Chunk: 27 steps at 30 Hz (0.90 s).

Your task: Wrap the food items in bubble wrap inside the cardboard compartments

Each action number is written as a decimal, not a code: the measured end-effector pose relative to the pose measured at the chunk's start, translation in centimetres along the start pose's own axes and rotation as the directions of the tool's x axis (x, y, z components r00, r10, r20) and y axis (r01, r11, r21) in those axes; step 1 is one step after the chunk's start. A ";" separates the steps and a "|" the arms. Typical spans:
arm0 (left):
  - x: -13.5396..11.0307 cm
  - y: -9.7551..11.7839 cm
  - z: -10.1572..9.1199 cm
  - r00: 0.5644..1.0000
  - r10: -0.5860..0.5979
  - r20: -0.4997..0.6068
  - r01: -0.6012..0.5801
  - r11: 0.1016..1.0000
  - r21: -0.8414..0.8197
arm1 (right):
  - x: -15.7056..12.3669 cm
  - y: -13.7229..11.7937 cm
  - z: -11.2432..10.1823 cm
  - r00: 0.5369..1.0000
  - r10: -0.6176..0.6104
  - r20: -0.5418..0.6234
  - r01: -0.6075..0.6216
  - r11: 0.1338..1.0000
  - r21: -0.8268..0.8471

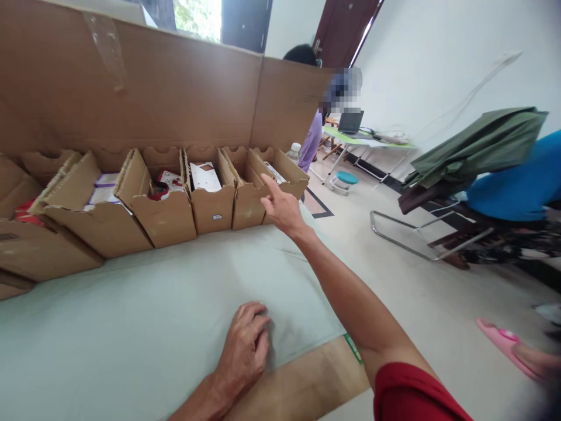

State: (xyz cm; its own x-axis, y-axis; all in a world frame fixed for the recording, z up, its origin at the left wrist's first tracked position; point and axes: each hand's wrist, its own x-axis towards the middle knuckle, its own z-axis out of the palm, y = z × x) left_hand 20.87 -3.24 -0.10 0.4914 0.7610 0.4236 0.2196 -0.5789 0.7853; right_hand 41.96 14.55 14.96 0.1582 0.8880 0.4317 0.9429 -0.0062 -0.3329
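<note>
My right hand (281, 206) is stretched out over the pale green cloth (144, 316), index finger extended at the rightmost cardboard bin (252, 196) in a row of several open bins. It holds nothing. My left hand (246, 345) rests with fingers curled on the cloth near the table's front edge. The bin beside it (210, 199) holds a white and brown packet (205, 175); another bin (160, 213) holds red and white packets (169, 182).
A tall cardboard wall (166, 93) stands behind the bins. Beyond the table a person in purple (312, 140) stands by a green table with a laptop (350, 121). A chair draped in green cloth (473, 152), a teal stool (346, 178) and a pink slipper (504, 345) are on the floor.
</note>
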 end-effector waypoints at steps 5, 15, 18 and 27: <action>1.1 0.6 -2.0 0.965 -0.164 -0.207 0.160 0.986 -0.035 | 0.5 -4.0 -0.4 0.992 0.056 0.116 -0.032 0.980 -0.199; -3.6 2.8 -5.7 0.891 -0.310 -0.333 0.308 0.949 -0.061 | -19.4 -7.5 -7.7 0.987 -0.163 -0.010 0.161 0.962 0.219; -6.2 3.3 -6.3 0.926 -0.226 -0.303 0.227 0.973 -0.033 | -23.4 -10.8 -9.7 0.960 -0.275 0.055 0.225 0.872 0.436; -7.0 3.7 -8.5 0.884 -0.334 -0.327 0.328 0.942 -0.076 | -21.6 -5.4 -10.5 0.953 0.179 -0.246 0.112 0.547 0.830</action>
State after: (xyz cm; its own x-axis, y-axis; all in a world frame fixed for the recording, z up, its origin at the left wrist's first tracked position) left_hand 11.05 -8.18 3.71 0.0855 0.9618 0.2599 0.3042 -0.2736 0.9125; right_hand 36.47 -9.43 16.22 0.3915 0.7314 0.5583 0.2902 0.4776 -0.8292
